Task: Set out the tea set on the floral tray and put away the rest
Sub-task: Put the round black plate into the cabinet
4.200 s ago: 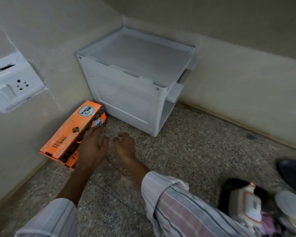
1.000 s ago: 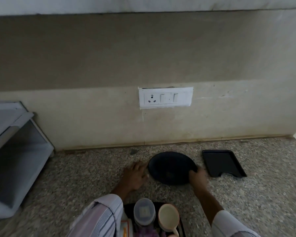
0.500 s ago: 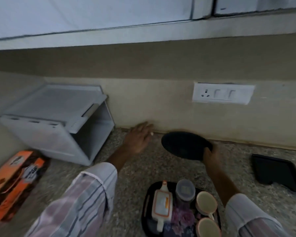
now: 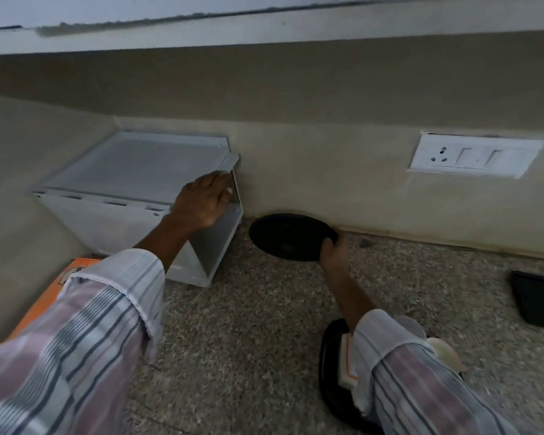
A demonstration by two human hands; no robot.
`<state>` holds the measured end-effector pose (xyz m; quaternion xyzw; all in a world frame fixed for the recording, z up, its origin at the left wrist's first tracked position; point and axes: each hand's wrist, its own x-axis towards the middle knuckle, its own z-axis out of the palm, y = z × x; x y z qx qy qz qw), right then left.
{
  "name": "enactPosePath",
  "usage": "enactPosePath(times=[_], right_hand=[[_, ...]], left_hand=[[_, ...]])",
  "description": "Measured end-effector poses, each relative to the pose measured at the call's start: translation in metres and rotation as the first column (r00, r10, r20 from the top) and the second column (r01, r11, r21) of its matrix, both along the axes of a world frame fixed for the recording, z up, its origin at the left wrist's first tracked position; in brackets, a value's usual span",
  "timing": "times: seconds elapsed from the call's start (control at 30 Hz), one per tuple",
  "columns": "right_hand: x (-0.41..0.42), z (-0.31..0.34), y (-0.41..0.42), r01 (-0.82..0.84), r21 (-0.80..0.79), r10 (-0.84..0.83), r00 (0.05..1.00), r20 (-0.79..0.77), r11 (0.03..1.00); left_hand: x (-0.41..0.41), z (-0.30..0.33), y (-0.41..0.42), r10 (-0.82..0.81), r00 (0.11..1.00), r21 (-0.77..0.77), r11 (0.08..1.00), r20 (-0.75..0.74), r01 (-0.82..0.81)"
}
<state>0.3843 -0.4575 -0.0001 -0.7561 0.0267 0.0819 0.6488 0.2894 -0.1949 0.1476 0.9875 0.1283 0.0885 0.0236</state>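
Note:
My right hand (image 4: 332, 251) grips the right rim of a round black plate (image 4: 288, 235) and holds it above the speckled counter, close to the wall. My left hand (image 4: 203, 200) rests on the open right side of a white plastic cabinet (image 4: 132, 171) in the corner, fingers curled over its door edge. The dark floral tray (image 4: 325, 368) lies at the lower right, mostly hidden behind my right sleeve. On it a white teapot with orange trim (image 4: 347, 365) and the edge of a cream cup (image 4: 446, 353) show.
An orange box (image 4: 54, 293) lies at the left under my left sleeve, beside the cabinet. A black rectangular tray (image 4: 537, 301) sits at the right edge. A white socket plate (image 4: 474, 155) is on the wall behind.
My right hand has carried the black plate left toward the cabinet. My left hand has moved from the counter up to the cabinet's open side. The view has swung left.

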Motion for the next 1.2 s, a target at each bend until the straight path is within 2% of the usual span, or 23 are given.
enactPosePath(times=[0.17, 0.3, 0.37, 0.47, 0.57, 0.83, 0.93, 1.0, 1.13, 1.2], right_hand=[[-0.011, -0.001, 0.054, -0.021, 0.042, 0.022, 0.999, -0.029, 0.999], [-0.01, -0.011, 0.088, -0.057, 0.079, 0.057, 0.998, 0.006, 0.995], [-0.01, -0.019, 0.107, -0.075, 0.068, 0.076, 0.997, -0.016, 0.995], [-0.011, -0.031, 0.137, -0.073, 0.051, 0.074, 0.997, -0.018, 0.996], [-0.015, -0.037, 0.165, -0.132, 0.009, 0.132, 0.987, -0.091, 0.991], [-0.024, -0.065, 0.226, -0.137, 0.06, 0.141, 0.988, -0.057, 0.989], [-0.027, -0.072, 0.246, -0.202, 0.081, 0.208, 0.976, -0.063, 0.976], [-0.029, -0.079, 0.263, -0.195, 0.06, 0.198, 0.979, -0.041, 0.979], [-0.03, -0.08, 0.287, -0.243, -0.055, 0.237, 0.967, -0.097, 0.968], [-0.034, -0.081, 0.294, -0.265, -0.042, 0.261, 0.961, -0.091, 0.963]], left_hand=[[0.005, 0.002, 0.02, 0.031, 0.996, -0.055, 0.998, -0.08, -0.036], [0.01, 0.014, 0.044, 0.033, 0.964, -0.099, 0.993, -0.263, -0.062], [0.002, 0.015, 0.057, -0.003, 0.954, -0.118, 0.992, -0.3, -0.034], [-0.005, 0.013, 0.061, -0.021, 0.957, -0.165, 0.986, -0.288, -0.028], [-0.001, 0.011, 0.062, 0.009, 0.963, -0.203, 0.977, -0.271, -0.066], [-0.002, 0.009, 0.064, 0.004, 0.971, -0.227, 0.972, -0.24, -0.06], [-0.001, 0.01, 0.063, -0.014, 0.972, -0.223, 0.974, -0.235, -0.04], [0.0, 0.01, 0.064, -0.017, 0.971, -0.217, 0.975, -0.237, -0.036], [0.0, 0.009, 0.064, -0.024, 0.971, -0.215, 0.976, -0.237, -0.028], [0.001, 0.007, 0.065, -0.027, 0.972, -0.218, 0.976, -0.233, -0.025]])
